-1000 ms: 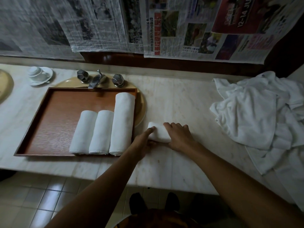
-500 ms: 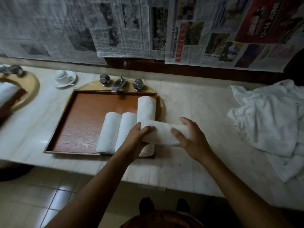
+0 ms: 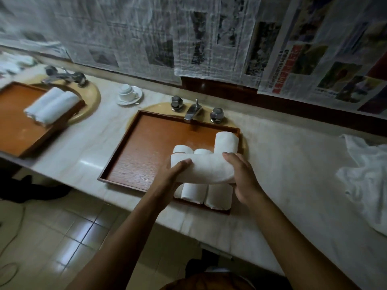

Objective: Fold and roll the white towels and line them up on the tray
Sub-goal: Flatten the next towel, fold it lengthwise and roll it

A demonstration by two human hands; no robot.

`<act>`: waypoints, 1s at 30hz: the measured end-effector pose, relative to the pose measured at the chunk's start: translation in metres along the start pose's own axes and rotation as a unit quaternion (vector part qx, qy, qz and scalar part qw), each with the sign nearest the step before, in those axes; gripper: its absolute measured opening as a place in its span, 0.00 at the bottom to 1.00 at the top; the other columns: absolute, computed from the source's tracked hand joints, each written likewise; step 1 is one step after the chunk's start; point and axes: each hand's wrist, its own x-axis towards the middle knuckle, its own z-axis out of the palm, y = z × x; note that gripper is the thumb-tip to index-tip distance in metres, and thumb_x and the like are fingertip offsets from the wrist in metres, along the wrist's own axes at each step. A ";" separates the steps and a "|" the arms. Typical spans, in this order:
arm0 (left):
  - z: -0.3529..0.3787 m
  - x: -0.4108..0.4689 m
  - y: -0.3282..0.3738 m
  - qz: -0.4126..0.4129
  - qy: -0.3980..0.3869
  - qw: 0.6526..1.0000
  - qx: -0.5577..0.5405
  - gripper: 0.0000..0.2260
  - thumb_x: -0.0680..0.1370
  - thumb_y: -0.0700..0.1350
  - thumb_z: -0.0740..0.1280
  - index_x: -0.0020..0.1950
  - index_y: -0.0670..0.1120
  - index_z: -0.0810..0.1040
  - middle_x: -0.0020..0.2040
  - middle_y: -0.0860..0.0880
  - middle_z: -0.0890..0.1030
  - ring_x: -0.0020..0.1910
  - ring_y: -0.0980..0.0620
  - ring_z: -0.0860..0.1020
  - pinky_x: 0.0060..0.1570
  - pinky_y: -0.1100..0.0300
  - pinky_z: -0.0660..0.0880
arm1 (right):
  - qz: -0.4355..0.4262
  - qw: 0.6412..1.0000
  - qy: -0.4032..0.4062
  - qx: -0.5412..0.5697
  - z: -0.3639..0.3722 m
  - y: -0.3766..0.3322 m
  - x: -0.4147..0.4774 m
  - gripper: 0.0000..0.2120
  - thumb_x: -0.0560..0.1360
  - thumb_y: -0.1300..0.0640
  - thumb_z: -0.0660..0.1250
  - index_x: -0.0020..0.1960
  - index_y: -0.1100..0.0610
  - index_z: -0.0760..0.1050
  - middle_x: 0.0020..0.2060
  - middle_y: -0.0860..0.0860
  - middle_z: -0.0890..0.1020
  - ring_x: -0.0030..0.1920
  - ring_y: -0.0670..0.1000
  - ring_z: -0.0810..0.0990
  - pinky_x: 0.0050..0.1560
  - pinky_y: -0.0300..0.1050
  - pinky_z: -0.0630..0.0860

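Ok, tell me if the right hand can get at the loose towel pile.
Probably not yet: the right hand grips the rolled towel. Only bare counter lies between it and the pile, though.

Soft white cloth towel roll (image 3: 206,169); glossy wood-grain tray (image 3: 146,155); polished, veined stone-look table (image 3: 282,164); shiny metal tap (image 3: 193,110).

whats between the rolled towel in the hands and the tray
In the head view, three rolled towels lie side by side on the tray, under the held roll that crosses them.
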 end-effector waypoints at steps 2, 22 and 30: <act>-0.002 0.003 0.005 0.004 0.042 0.999 0.020 0.24 0.73 0.52 0.75 0.67 0.48 0.78 0.63 0.44 0.82 0.63 0.44 0.81 0.55 0.49 0.82 | -0.010 0.999 -0.005 -0.053 0.010 -0.006 0.009 0.25 0.70 0.38 0.68 0.63 0.49 0.76 0.57 0.53 0.81 0.58 0.56 0.81 0.60 0.59 0.81; -0.062 0.038 0.039 0.075 0.197 0.976 -0.045 0.22 0.70 0.49 0.78 0.60 0.47 0.77 0.57 0.43 0.82 0.59 0.40 0.81 0.57 0.40 0.80 | -0.068 0.996 -0.005 -0.050 0.089 -0.015 0.049 0.26 0.76 0.43 0.74 0.68 0.50 0.69 0.59 0.46 0.79 0.56 0.46 0.81 0.47 0.38 0.81; -0.127 0.049 0.071 0.089 0.148 0.985 0.027 0.18 0.72 0.52 0.79 0.57 0.58 0.77 0.57 0.51 0.80 0.60 0.46 0.79 0.59 0.38 0.80 | -0.185 0.967 0.113 -0.132 0.176 -0.003 0.041 0.05 0.82 0.43 0.65 0.51 0.43 0.76 0.48 0.44 0.81 0.51 0.46 0.81 0.55 0.57 0.83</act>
